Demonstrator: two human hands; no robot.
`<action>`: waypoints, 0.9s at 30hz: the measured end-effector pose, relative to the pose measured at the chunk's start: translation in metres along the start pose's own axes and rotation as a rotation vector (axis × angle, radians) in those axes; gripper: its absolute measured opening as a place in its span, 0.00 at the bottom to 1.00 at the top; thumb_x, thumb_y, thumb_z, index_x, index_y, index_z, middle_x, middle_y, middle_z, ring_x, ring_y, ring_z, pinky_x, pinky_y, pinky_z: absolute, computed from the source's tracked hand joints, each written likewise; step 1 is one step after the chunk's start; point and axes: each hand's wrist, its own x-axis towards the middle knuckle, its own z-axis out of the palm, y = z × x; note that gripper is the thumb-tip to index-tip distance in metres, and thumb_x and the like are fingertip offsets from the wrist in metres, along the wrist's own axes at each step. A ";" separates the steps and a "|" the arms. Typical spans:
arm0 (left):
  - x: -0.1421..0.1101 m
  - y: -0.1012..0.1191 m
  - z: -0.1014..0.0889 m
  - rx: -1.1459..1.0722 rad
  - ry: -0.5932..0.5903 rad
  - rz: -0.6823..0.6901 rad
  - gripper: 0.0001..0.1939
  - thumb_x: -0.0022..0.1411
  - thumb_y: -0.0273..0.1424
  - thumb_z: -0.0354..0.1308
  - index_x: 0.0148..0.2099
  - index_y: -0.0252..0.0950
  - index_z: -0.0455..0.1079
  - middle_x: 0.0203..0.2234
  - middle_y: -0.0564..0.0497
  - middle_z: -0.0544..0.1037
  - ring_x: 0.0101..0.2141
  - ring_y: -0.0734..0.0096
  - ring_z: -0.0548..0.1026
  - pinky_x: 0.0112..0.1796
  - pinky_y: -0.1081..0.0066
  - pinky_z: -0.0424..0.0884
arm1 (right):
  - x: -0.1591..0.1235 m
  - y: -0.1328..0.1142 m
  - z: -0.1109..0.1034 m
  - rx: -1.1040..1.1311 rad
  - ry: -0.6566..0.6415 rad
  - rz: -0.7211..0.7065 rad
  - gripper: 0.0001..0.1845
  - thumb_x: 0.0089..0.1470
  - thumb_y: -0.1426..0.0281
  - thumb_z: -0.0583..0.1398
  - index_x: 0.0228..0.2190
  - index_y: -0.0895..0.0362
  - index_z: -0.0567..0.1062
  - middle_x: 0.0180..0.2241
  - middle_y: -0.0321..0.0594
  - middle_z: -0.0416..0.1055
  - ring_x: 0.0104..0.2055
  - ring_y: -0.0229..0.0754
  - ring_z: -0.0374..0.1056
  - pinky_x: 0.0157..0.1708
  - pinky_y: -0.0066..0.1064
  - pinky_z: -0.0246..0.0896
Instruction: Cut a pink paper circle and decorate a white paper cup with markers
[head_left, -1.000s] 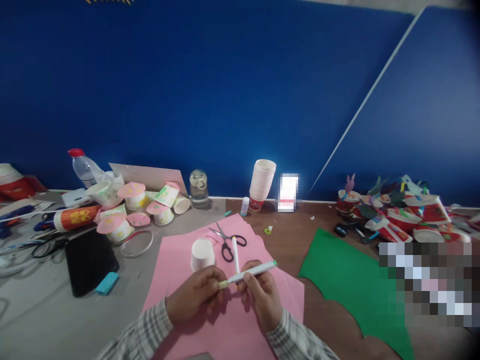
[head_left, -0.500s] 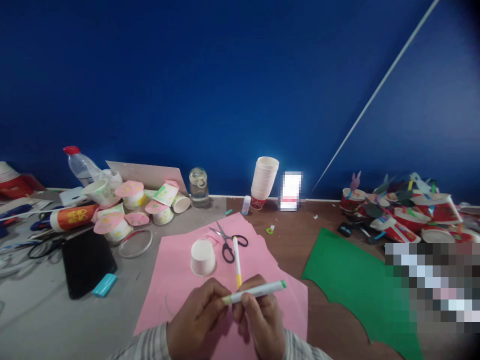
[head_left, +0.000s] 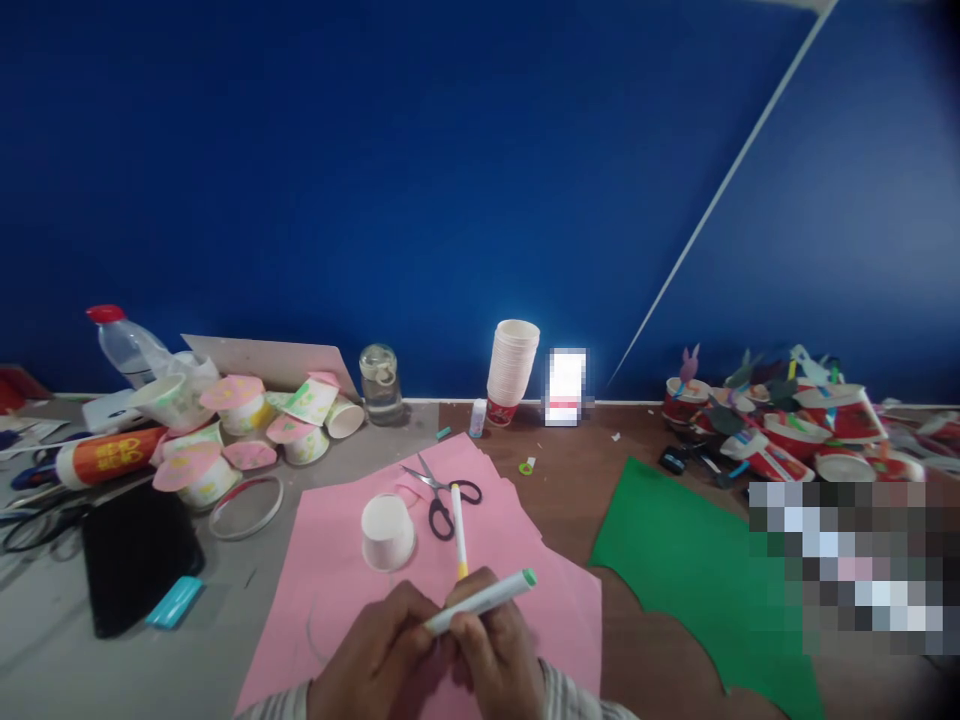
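Observation:
Both my hands are closed on a white marker with a green end (head_left: 489, 597), above pink paper (head_left: 551, 600). The fingers of my left hand (head_left: 379, 645) pinch its lower left tip. My right hand (head_left: 496, 650) grips the barrel between thumb and fingers, and the green end points up to the right. A second marker, white with a yellow band (head_left: 459, 525), lies just beyond my right hand, its top over the black-handled scissors (head_left: 441, 505). An upside-down white paper cup (head_left: 388, 532) sits on the paper, and a faint pencil curve shows near my left hand.
Green paper (head_left: 675, 560) lies to the right, with a pile of red cup crafts (head_left: 787, 430) behind it. Stacked paper cups (head_left: 513, 365) and a glass jar (head_left: 381, 385) stand at the wall. Decorated cups (head_left: 240, 410), a tape roll (head_left: 247, 507) and a black tablet-like slab (head_left: 139, 560) are left.
The marker in my hands has tilted more steeply, its green end shifting left and slightly down in view. Less of its lower tip shows between my fingers. The whole view has shifted slightly.

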 end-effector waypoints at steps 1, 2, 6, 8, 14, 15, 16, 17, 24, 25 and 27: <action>0.000 -0.001 -0.003 0.043 0.039 0.035 0.07 0.58 0.35 0.51 0.31 0.45 0.70 0.18 0.54 0.77 0.19 0.67 0.73 0.19 0.72 0.70 | 0.003 -0.001 -0.002 0.005 -0.031 -0.001 0.05 0.51 0.71 0.56 0.27 0.52 0.73 0.14 0.30 0.66 0.10 0.36 0.59 0.10 0.24 0.55; 0.000 -0.002 -0.008 0.088 0.114 0.070 0.07 0.57 0.35 0.51 0.31 0.45 0.70 0.17 0.55 0.76 0.16 0.68 0.72 0.17 0.73 0.69 | 0.007 -0.002 -0.003 0.004 -0.058 -0.018 0.04 0.51 0.71 0.56 0.29 0.53 0.73 0.17 0.32 0.68 0.12 0.37 0.61 0.12 0.25 0.57; 0.006 -0.009 -0.033 0.190 0.697 0.162 0.12 0.55 0.43 0.50 0.35 0.43 0.68 0.16 0.58 0.70 0.15 0.70 0.67 0.14 0.74 0.65 | 0.023 -0.004 -0.014 -0.176 0.056 -0.116 0.12 0.45 0.72 0.61 0.36 0.53 0.70 0.23 0.34 0.70 0.22 0.43 0.66 0.23 0.30 0.64; 0.015 -0.015 -0.048 0.211 0.919 0.130 0.14 0.55 0.44 0.49 0.38 0.42 0.65 0.21 0.57 0.70 0.18 0.70 0.67 0.17 0.73 0.65 | 0.031 -0.001 -0.019 -0.361 0.217 -0.109 0.11 0.45 0.73 0.60 0.34 0.53 0.70 0.19 0.30 0.67 0.21 0.42 0.64 0.22 0.29 0.61; 0.041 -0.048 -0.076 0.509 0.877 0.035 0.14 0.55 0.45 0.44 0.34 0.42 0.62 0.20 0.58 0.65 0.21 0.65 0.68 0.24 0.66 0.67 | 0.042 0.013 -0.020 -0.912 -0.069 -0.186 0.14 0.44 0.64 0.61 0.37 0.51 0.73 0.28 0.37 0.69 0.30 0.48 0.63 0.29 0.35 0.54; 0.044 -0.053 -0.078 0.532 0.848 0.030 0.15 0.54 0.46 0.44 0.33 0.42 0.63 0.20 0.58 0.66 0.22 0.63 0.68 0.25 0.64 0.68 | 0.042 0.014 -0.019 -0.971 -0.115 -0.195 0.15 0.43 0.61 0.61 0.35 0.51 0.74 0.28 0.38 0.69 0.30 0.49 0.63 0.29 0.35 0.53; 0.045 -0.056 -0.078 0.543 0.813 0.029 0.15 0.54 0.46 0.44 0.32 0.42 0.64 0.21 0.56 0.68 0.23 0.62 0.69 0.26 0.62 0.69 | 0.042 0.014 -0.018 -1.018 -0.148 -0.201 0.16 0.41 0.59 0.61 0.34 0.51 0.74 0.28 0.38 0.68 0.30 0.49 0.62 0.28 0.35 0.51; 0.046 -0.058 -0.077 0.552 0.778 0.031 0.16 0.53 0.46 0.44 0.33 0.42 0.65 0.22 0.55 0.70 0.25 0.60 0.70 0.28 0.60 0.69 | 0.042 0.015 -0.017 -1.052 -0.174 -0.202 0.16 0.41 0.58 0.61 0.34 0.51 0.75 0.28 0.38 0.69 0.30 0.50 0.62 0.28 0.36 0.51; 0.041 -0.025 -0.069 0.644 0.834 0.195 0.19 0.56 0.43 0.44 0.42 0.39 0.66 0.39 0.44 0.67 0.47 0.49 0.62 0.49 0.48 0.58 | 0.043 0.018 -0.023 -0.877 -0.065 -0.153 0.11 0.41 0.78 0.58 0.29 0.54 0.75 0.23 0.38 0.71 0.26 0.46 0.63 0.27 0.34 0.53; 0.037 -0.017 -0.066 0.608 0.890 0.221 0.18 0.56 0.43 0.45 0.42 0.38 0.65 0.40 0.44 0.66 0.47 0.49 0.62 0.49 0.49 0.58 | 0.042 0.016 -0.023 -0.758 0.011 -0.139 0.13 0.42 0.79 0.56 0.31 0.54 0.75 0.23 0.38 0.71 0.26 0.46 0.64 0.27 0.33 0.55; 0.029 -0.002 -0.059 0.455 0.908 0.273 0.15 0.55 0.43 0.48 0.39 0.40 0.65 0.36 0.47 0.67 0.42 0.52 0.66 0.44 0.53 0.64 | 0.038 0.010 -0.022 -0.470 0.116 -0.098 0.15 0.46 0.77 0.54 0.34 0.54 0.74 0.24 0.37 0.70 0.25 0.44 0.65 0.26 0.32 0.58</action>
